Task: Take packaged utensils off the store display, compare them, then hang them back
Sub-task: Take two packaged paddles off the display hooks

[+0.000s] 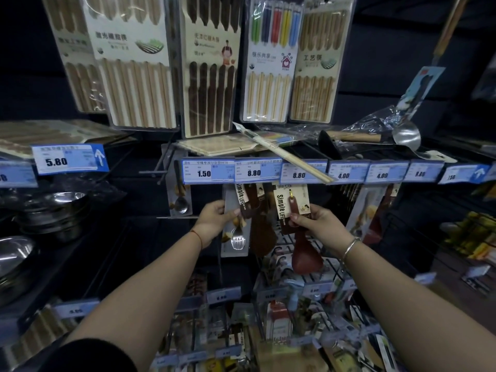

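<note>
Two packaged utensils are in hand, one each, below the row of blue price tags (253,172). The left hand (214,222) grasps a clear-packed metal fork (237,238), its long axis upright with the tines pointing down; the fingers (233,212) pinch the pack's upper part, so most of it hangs below them. The right hand (315,222) grasps a brown rice paddle (306,257) on a "Simple Life" card (281,208), handle up and blade down, fingers closed on the handle just beneath the card's hang hole.
</note>
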Tool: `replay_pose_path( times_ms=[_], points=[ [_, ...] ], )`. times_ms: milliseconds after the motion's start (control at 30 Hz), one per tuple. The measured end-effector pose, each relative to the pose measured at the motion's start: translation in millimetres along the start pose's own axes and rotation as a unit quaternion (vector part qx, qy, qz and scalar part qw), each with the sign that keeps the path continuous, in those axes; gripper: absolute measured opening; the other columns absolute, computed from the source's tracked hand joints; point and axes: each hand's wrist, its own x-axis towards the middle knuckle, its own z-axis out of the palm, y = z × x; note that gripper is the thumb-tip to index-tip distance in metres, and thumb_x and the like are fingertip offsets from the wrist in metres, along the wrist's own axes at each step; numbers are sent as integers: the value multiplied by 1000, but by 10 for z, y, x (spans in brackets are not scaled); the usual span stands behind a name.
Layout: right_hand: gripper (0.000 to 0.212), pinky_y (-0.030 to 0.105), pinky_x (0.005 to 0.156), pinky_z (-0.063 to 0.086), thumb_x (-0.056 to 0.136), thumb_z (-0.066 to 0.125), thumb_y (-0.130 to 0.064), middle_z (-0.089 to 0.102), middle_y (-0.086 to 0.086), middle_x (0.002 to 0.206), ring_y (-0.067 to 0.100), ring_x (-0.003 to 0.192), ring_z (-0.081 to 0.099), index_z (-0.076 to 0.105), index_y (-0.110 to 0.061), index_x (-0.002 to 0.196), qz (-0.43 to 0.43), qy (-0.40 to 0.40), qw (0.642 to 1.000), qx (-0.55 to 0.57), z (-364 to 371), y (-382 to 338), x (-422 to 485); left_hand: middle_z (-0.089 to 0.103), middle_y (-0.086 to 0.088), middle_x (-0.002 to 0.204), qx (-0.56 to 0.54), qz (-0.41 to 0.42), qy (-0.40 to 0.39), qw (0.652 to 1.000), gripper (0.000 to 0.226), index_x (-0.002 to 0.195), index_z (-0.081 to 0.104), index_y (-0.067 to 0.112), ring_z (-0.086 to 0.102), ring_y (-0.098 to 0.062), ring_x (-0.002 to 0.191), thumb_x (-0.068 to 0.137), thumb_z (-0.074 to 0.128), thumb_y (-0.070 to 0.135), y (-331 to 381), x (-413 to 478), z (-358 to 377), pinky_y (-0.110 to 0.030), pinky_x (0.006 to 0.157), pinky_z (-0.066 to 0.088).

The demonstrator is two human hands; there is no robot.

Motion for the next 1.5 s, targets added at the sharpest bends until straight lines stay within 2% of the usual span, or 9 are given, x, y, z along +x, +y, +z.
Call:
replay_pose_path(
  times_ms=[167, 300, 433, 600, 733, 900, 1033, 1400, 1500],
  points=[
    [8, 7, 52, 44, 90, 65, -6, 74, -14, 67, -5, 63, 67, 68, -12, 95, -7, 6, 1000, 0, 17, -61, -60, 63, -7, 76, 144, 1, 87, 986, 10, 80, 62, 8, 59, -23, 72, 90, 61, 11, 27, 37, 35, -36, 64, 49],
    [8, 7, 50, 43, 90, 65, -5, 73, -10, 69, -6, 61, 66, 68, -10, 96, -11, 13, 1000, -5, 21, -71, -71, 57, -16, 95, 255, 32, 157, 954, 9, 79, 66, 2, 55, -26, 82, 85, 60, 5, 11, 164, 1, -30, 78, 47],
    [7, 7, 51, 43, 90, 65, -5, 71, -8, 70, -5, 59, 65, 67, -7, 96, -14, 15, 1000, -1, 40, -35, -66, 61, -21, 107, 82, -25, 184, 979, 18, 102, 59, 5, 63, -36, 93, 84, 64, 4, -11, 212, 34, -45, 83, 56],
    [14, 12, 57, 48, 89, 66, -7, 72, 0, 80, 0, 69, 69, 69, -7, 103, -9, 12, 1000, 17, 62, 1, -45, 61, -12, 94, -99, -21, 166, 981, 13, 89, 55, 16, 60, -29, 89, 98, 46, 14, 9, 107, 171, -40, 82, 55],
    [14, 13, 59, 49, 89, 67, -10, 74, 0, 82, 2, 73, 70, 70, -11, 102, -8, 10, 1000, 22, 55, 27, -28, 67, -3, 109, -93, -37, 80, 992, 41, 118, 60, 16, 63, -21, 100, 91, 55, 47, 99, 46, 272, -33, 86, 52],
    [11, 15, 63, 50, 89, 67, -12, 76, -2, 80, 6, 77, 70, 72, -12, 99, -5, -5, 999, 35, 59, 54, -22, 70, -7, 107, -93, 5, 49, 994, 17, 101, 64, 18, 67, -21, 100, 86, 70, 13, 172, 19, 359, -25, 79, 54],
    [9, 26, 69, 55, 88, 67, -15, 74, -1, 77, 10, 76, 69, 70, -14, 97, 20, -26, 995, 93, 100, 82, -41, 71, -7, 115, -128, -14, 4, 992, 19, 106, 67, 20, 67, -22, 105, 88, 67, 16, 161, -74, 322, -40, 85, 58],
    [40, 45, 87, 57, 82, 65, -18, 74, 11, 104, 24, 95, 69, 62, -4, 119, 6, -66, 969, 240, 194, 103, -276, 76, 1, 98, -112, 40, -53, 992, 21, 114, 63, 21, 72, -11, 93, 93, 58, 19, 328, -738, 274, -21, 63, 56],
    [30, 41, 80, 57, 81, 65, -18, 74, 4, 84, 17, 81, 68, 65, -9, 110, 4, -76, 964, 256, 182, 95, -330, 77, 2, 97, -107, 49, -54, 992, 21, 113, 64, 23, 72, -11, 93, 93, 59, 19, 356, -876, 289, -21, 63, 56]
  ],
)
